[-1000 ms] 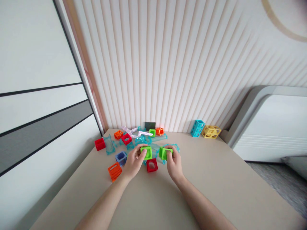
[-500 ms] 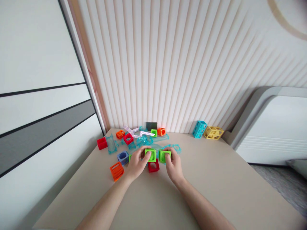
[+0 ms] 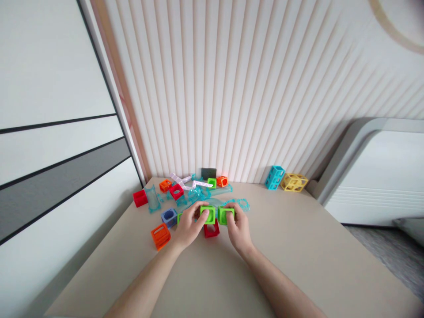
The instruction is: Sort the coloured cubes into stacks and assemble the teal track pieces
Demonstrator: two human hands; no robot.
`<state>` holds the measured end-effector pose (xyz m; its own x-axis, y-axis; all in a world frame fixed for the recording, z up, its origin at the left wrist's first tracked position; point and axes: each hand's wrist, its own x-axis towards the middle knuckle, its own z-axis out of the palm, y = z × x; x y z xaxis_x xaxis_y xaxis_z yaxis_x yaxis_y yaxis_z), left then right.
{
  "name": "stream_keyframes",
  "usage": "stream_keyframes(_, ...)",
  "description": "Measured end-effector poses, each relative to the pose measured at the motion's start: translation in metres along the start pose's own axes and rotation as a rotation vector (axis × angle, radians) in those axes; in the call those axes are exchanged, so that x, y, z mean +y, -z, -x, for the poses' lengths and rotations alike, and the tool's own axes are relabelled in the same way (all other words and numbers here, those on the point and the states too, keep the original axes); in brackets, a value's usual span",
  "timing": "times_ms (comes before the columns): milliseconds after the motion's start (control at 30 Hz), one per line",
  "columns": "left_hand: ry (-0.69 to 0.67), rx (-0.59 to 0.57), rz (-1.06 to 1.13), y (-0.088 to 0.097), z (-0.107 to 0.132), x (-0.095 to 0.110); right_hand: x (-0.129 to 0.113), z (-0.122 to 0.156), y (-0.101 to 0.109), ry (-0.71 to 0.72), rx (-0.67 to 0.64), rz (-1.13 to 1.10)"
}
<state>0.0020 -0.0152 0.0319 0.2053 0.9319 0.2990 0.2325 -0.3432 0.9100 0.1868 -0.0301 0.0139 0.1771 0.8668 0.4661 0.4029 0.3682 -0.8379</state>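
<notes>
Both forearms (image 3: 147, 271) are stretched forward and angled inward across the pale beige worktop (image 3: 212, 282), with the left grip (image 3: 188, 226) and the right grip (image 3: 240, 226) facing each other.

By the left grip, a bright green plastic cube with a recessed face (image 3: 212, 216) is held. The grip is closed to the cube's width, with the left thumb (image 3: 203, 217) laid over the near face and the fingers curled behind the upper edge. A second bright green plastic cube (image 3: 222, 216) is held likewise by the right grip, its near face partly covered by the right thumb (image 3: 230, 218). Only a narrow gap is left between the two cubes. Both wrists are kept nearly straight, in line with the forearms.

Between the grips and partly hidden by the cubes, a red plastic block with a round opening (image 3: 216, 232) is seen. To the left of the left grip are found an orange slotted plastic block (image 3: 160, 237) and a blue plastic cube with a round hole (image 3: 174, 222). Beyond both grips, translucent turquoise plastic pieces (image 3: 197, 193) are scattered. Well off to the right of the right grip, a turquoise openwork block (image 3: 274, 177) is stood beside a yellow openwork block (image 3: 294, 182).
</notes>
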Motion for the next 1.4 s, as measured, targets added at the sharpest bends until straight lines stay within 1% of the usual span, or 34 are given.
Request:
stream_keyframes(367,-0.013,-0.012,-0.047,-0.0003,0.0013,-0.0032,-0.0005,0.0008,-0.0017,0.003,-0.008,-0.004)
stream_keyframes(600,-0.057,-0.028,-0.086,-0.0036,0.0015,-0.0044,-0.0061,0.0016,-0.0011,0.029,-0.02,0.01)
stream_keyframes(733,-0.057,-0.031,-0.092,-0.0032,0.0022,-0.0055,-0.0074,0.002,-0.0012,0.044,-0.028,0.01)
stream_keyframes(933,-0.065,-0.025,-0.109,-0.0036,0.0023,-0.008,-0.0062,0.0022,-0.0018,0.017,-0.041,0.004)
stream_keyframes(1133,-0.089,0.023,-0.142,-0.0012,0.0029,-0.0049,-0.0034,0.002,-0.0012,-0.004,-0.128,-0.03)
stream_keyframes(1233,-0.107,0.04,-0.147,0.0001,0.0027,-0.0045,-0.0009,0.0015,-0.0011,0.014,-0.182,-0.107)
stream_keyframes(1333,-0.143,0.068,-0.225,-0.0004,0.0023,-0.0062,0.0007,0.0008,-0.0017,0.001,-0.239,-0.153)
stream_keyframes(1400,-0.2,0.086,-0.317,-0.0014,0.0028,-0.0074,0.0018,-0.0002,-0.002,-0.023,-0.227,-0.153)
